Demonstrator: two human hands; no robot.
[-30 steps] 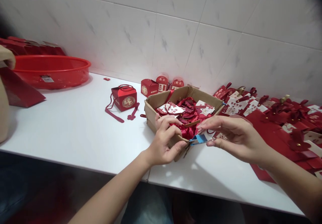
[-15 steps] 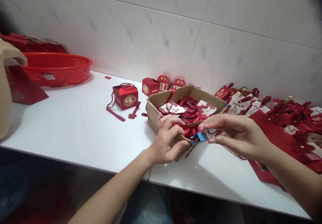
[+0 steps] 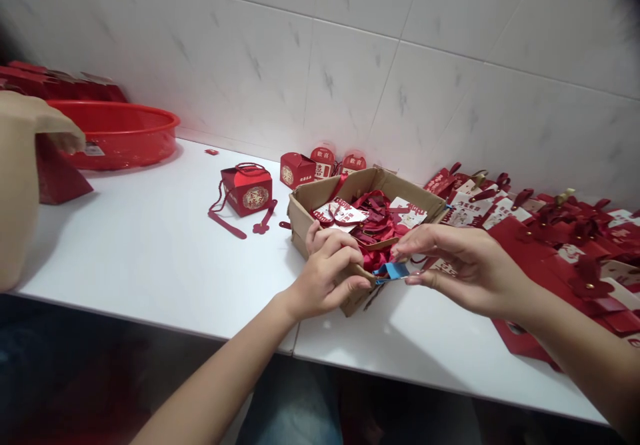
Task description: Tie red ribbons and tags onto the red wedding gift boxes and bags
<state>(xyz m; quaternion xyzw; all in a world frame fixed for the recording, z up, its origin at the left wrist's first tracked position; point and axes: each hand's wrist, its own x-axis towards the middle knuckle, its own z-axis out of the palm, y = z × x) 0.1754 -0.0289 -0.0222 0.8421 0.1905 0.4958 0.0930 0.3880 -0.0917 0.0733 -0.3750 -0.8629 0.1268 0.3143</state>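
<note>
My left hand [image 3: 333,275] grips the near wall of an open cardboard box [image 3: 305,228], fingers over the rim and thumb outside. A blue binder clip [image 3: 393,271] is pinched between the thumb and fingers of my right hand [image 3: 460,268]. The clip sits at the box's near corner, its mouth against the cardboard edge; how far it grips is hard to see. Inside the box lie dark red ribbons [image 3: 375,211] and white-and-red printed cards [image 3: 345,211].
A red gift box [image 3: 247,190] with a cord stands left of the cardboard box; small red boxes [image 3: 299,168] line the wall. Many red gift bags [image 3: 535,251] lie at right. A red plastic basin [image 3: 130,135] and another person's arm [image 3: 20,178] with a red box are at left.
My right hand has brought the blue clip slightly left and down onto the box's corner. The other person's hand at left has moved right. The view has shifted a little.
</note>
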